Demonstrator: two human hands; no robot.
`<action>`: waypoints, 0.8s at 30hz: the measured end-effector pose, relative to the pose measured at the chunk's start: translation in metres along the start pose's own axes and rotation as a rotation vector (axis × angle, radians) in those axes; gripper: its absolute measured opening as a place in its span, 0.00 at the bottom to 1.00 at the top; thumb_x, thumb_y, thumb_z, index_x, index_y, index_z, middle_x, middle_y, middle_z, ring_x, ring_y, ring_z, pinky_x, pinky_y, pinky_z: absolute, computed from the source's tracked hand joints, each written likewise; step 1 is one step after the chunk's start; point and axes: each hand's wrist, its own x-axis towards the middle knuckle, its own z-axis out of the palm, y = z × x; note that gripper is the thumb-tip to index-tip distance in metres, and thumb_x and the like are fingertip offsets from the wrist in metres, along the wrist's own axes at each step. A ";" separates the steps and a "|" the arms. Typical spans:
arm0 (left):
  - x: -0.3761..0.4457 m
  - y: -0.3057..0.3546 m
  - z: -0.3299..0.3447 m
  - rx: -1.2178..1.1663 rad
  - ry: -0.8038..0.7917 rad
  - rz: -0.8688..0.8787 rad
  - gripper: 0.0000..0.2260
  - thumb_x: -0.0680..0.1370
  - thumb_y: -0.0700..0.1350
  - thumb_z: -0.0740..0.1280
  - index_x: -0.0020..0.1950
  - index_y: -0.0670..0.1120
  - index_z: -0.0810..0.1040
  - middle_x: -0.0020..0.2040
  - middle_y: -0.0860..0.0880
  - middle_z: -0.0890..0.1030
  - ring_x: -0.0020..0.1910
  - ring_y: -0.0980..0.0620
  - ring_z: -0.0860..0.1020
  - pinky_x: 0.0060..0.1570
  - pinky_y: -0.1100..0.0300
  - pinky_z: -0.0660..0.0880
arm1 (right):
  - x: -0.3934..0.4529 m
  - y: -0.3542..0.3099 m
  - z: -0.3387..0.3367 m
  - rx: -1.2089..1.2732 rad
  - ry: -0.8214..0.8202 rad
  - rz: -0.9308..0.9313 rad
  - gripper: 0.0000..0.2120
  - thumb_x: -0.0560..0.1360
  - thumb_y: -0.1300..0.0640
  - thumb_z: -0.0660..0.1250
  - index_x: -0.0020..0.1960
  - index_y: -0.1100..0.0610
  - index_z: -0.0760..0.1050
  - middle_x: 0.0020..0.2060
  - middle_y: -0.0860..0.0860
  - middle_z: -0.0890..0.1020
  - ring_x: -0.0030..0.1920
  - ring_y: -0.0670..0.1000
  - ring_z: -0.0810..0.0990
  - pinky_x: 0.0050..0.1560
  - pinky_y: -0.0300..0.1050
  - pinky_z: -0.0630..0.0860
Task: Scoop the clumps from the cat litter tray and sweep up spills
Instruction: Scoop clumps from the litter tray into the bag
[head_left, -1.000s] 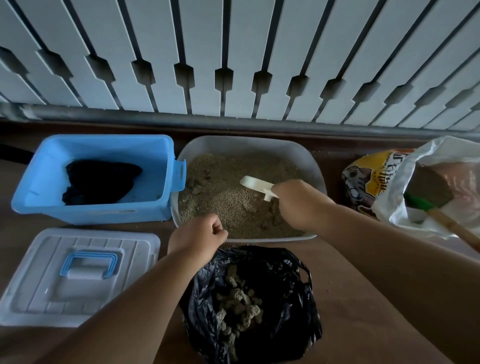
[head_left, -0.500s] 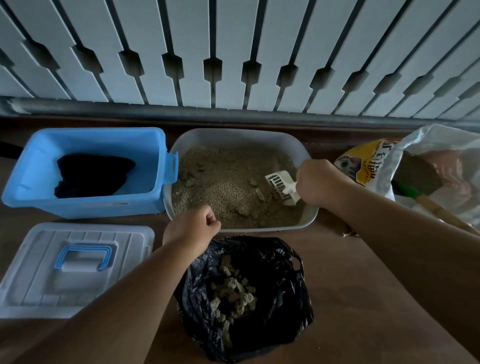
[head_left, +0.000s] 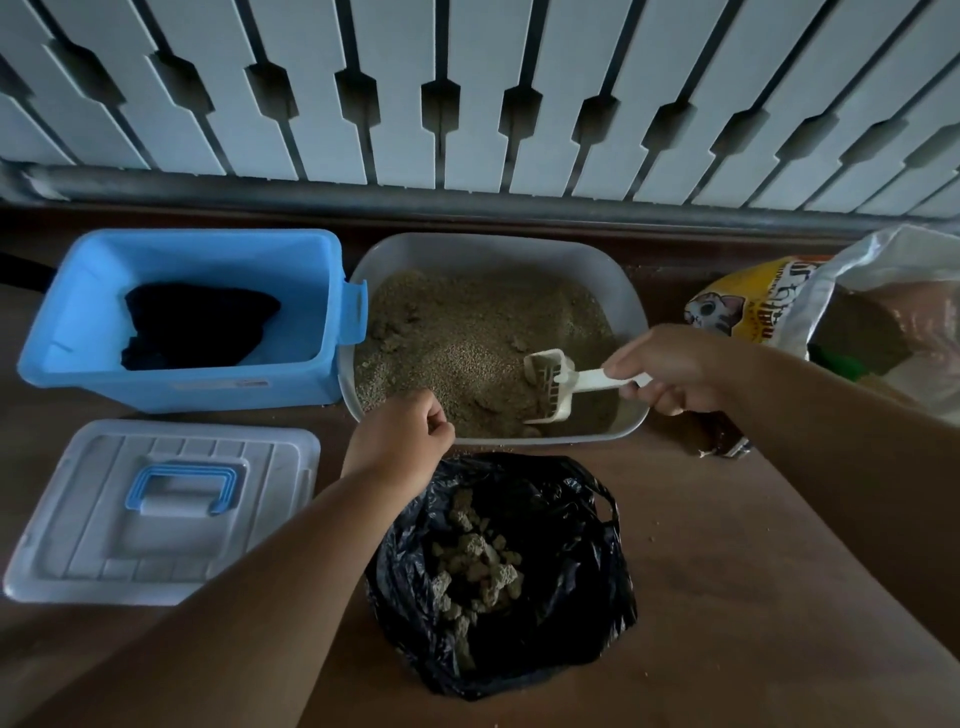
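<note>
A grey litter tray (head_left: 631, 306) full of sandy litter sits by the fence. My right hand (head_left: 670, 366) grips the handle of a white slotted scoop (head_left: 553, 382), whose head is dug into the litter at the tray's near right corner. My left hand (head_left: 400, 439) pinches the rim of a black plastic bag (head_left: 566, 618) just in front of the tray. Several pale clumps (head_left: 480, 569) lie inside the bag. A few grains (head_left: 652, 538) are scattered on the brown floor to the bag's right.
A blue bin (head_left: 171, 384) holding dark cloth stands left of the tray, with its white lid (head_left: 93, 530) flat in front. A yellow litter bag (head_left: 748, 306) and a white plastic bag (head_left: 893, 260) lie at right. A white slatted fence (head_left: 467, 93) closes the back.
My right hand has carried the scoop from the tray's middle to its right side and turned the head down into the litter. My left hand has kept its hold on the bag.
</note>
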 end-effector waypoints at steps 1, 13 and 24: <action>0.000 0.000 0.001 0.003 0.000 -0.002 0.05 0.79 0.51 0.65 0.44 0.53 0.75 0.36 0.55 0.79 0.35 0.59 0.76 0.31 0.60 0.69 | 0.004 0.002 0.003 0.018 -0.027 0.007 0.12 0.80 0.64 0.63 0.63 0.63 0.74 0.35 0.57 0.75 0.22 0.43 0.64 0.18 0.33 0.59; -0.005 0.002 0.003 -0.001 0.058 0.018 0.04 0.79 0.49 0.65 0.44 0.52 0.75 0.37 0.55 0.77 0.35 0.59 0.75 0.33 0.59 0.71 | 0.026 0.028 0.057 -0.391 -0.006 -0.159 0.11 0.81 0.50 0.65 0.52 0.58 0.78 0.30 0.53 0.79 0.23 0.47 0.73 0.26 0.38 0.69; -0.010 0.002 -0.003 -0.119 -0.008 0.007 0.05 0.79 0.50 0.65 0.44 0.53 0.74 0.39 0.54 0.78 0.36 0.57 0.76 0.34 0.56 0.73 | 0.028 0.042 0.083 -0.787 0.259 -0.334 0.17 0.76 0.40 0.67 0.43 0.54 0.76 0.35 0.50 0.78 0.36 0.49 0.78 0.31 0.43 0.65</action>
